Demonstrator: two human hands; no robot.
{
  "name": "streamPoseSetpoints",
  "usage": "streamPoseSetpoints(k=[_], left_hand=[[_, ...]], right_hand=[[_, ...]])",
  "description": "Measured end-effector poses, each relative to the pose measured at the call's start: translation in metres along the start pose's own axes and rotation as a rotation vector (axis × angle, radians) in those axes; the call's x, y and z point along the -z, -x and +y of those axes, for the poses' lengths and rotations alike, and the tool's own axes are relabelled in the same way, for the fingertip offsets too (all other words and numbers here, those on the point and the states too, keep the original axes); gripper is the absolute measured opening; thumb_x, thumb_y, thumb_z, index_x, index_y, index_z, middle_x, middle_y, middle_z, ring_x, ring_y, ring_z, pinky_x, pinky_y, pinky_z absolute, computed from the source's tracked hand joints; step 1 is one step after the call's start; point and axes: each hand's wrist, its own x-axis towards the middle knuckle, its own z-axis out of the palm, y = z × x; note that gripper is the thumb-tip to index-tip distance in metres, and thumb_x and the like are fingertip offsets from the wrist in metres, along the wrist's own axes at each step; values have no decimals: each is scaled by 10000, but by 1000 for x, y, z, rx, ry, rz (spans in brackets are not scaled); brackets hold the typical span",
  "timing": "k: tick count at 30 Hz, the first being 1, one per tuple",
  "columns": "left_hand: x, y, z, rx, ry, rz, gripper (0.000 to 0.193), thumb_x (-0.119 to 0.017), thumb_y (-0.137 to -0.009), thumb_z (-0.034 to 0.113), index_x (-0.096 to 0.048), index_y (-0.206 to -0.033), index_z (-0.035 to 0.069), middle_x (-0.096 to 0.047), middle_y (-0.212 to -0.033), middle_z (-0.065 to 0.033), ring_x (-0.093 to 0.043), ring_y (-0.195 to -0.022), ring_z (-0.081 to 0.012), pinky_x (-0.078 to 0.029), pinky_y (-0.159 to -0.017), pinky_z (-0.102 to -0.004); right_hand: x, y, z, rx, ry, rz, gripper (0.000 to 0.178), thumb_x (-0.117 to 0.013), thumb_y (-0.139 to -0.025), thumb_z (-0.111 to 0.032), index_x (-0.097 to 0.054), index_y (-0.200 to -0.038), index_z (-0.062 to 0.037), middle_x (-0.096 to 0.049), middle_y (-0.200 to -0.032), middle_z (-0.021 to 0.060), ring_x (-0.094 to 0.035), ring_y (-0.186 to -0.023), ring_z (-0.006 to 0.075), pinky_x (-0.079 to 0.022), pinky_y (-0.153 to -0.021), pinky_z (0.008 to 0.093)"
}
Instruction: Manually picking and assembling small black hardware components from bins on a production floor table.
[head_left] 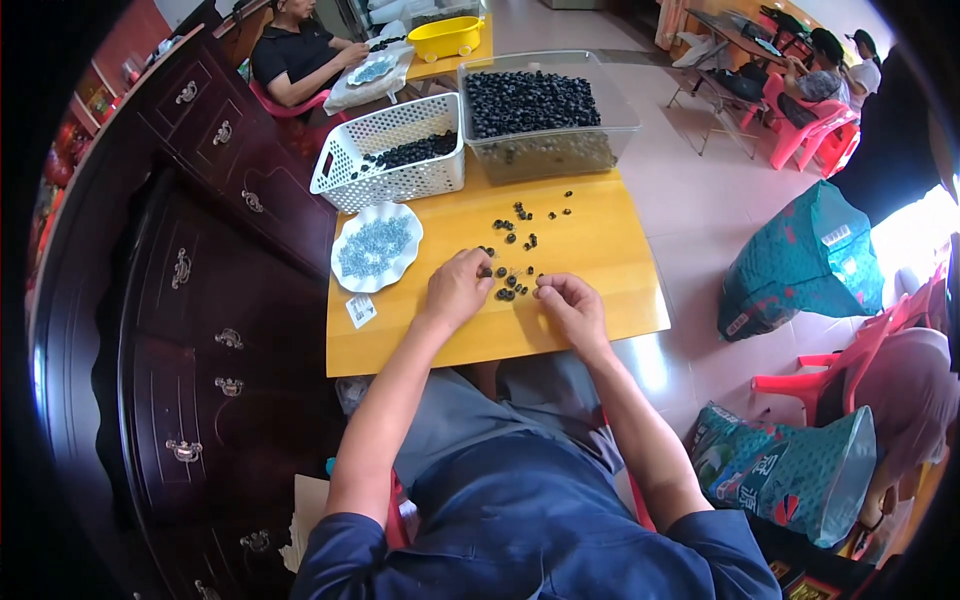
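On the yellow wooden table point(590, 240), small black ring-like parts point(511, 282) lie loosely scattered between and beyond my hands. My left hand point(458, 290) is closed, pinching a small black part point(487, 272) between thumb and fingertips. A short way to its right, my right hand point(574, 312) is also closed in a pinch; what its fingertips hold is too small to make out. Left of my left hand sits a white scalloped plate point(408, 262) with many small clear bluish pieces point(374, 247) on it. A white label point(361, 310) lies just below the plate.
Behind the parts stand a white perforated basket point(390, 184) and a clear plastic bin point(545, 158), both holding black parts. A dark wooden cabinet point(215, 330) borders the left. Teal bags point(800, 265) and a red chair point(830, 365) stand at right. Other people sit farther off.
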Motion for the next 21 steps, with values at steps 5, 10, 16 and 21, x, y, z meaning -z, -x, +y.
streamPoseSetpoints(k=[5, 10, 16, 21], left_hand=[[-6, 5, -2, -31, 95, 59, 145, -704, -770, 60, -638, -898, 41, -670, -797, -109, -659, -684, -261, -524, -650, -368], [2, 9, 21, -57, 121, 154, 151, -691, -787, 45, -654, -931, 22, -675, -807, -89, -641, -642, -195, -515, -614, -306], [17, 22, 64, -278, 223, 192, 192, -670, -818, 11, -699, -1008, 20, -677, -935, -90, -665, -707, -205, -529, -635, -305], [17, 41, 84, -315, 151, 144, 194, -675, -819, 4, -709, -1008, 29, -668, -932, -105, -672, -776, -264, -544, -680, -334]], right_hand=[[-3, 6, 13, 114, -32, 10, 160, -643, -944, -68, -650, -1080, 16, -694, -932, 30, -637, -865, 80, -506, -787, 212], [-10, 7, 22, 211, 10, 20, 217, -671, -918, -193, -699, -1047, -21, -704, -921, 70, -659, -834, 154, -527, -770, 306], [-13, 16, 1, 73, -157, -42, 330, -655, -950, -245, -624, -1203, -36, -683, -938, 51, -643, -834, 125, -515, -702, 274], [-18, 21, -8, -39, -403, -202, 189, -627, -986, -188, -607, -1123, -61, -644, -911, -14, -573, -788, 61, -433, -665, 199]])
